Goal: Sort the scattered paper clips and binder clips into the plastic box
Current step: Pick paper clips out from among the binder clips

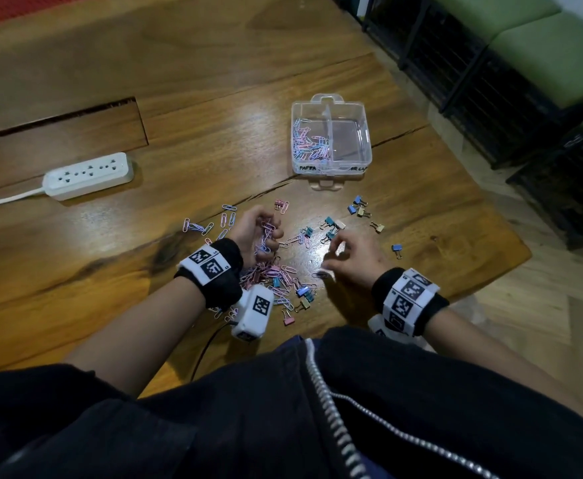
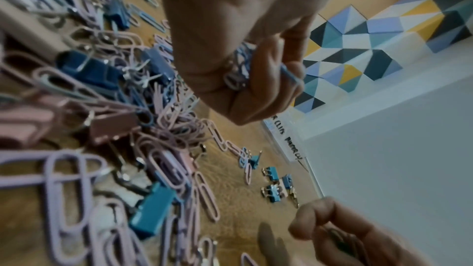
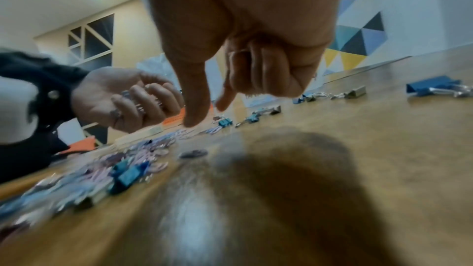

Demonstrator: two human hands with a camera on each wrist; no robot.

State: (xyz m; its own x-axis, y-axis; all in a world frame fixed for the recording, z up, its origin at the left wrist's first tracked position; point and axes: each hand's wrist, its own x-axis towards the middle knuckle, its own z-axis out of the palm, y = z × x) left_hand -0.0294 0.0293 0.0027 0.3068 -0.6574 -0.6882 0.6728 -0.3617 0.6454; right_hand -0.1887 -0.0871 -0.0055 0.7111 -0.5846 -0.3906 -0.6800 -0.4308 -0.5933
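A clear plastic box [image 1: 366, 157] stands open on the wooden table, with pink and blue paper clips [image 1: 309, 141] in its left compartment; the right one looks bare. My left hand [image 1: 259, 233] grips a bunch of paper clips [image 2: 239, 72] above a dense pile of clips [image 1: 279, 278]. To its right, my right hand [image 1: 345, 254] hovers low over the table with thumb and forefinger pointing down and the other fingers curled. Thin wire shapes [image 2: 341, 243] show inside its curl. Small binder clips [image 1: 331, 226] lie scattered between my hands and the box.
A white power strip [image 1: 87, 176] lies at the far left, its cord running off the frame. More binder clips [image 1: 359, 207] sit before the box. The table's edge [image 1: 511, 261] runs close on the right, with black crates [image 1: 490, 81] beyond it.
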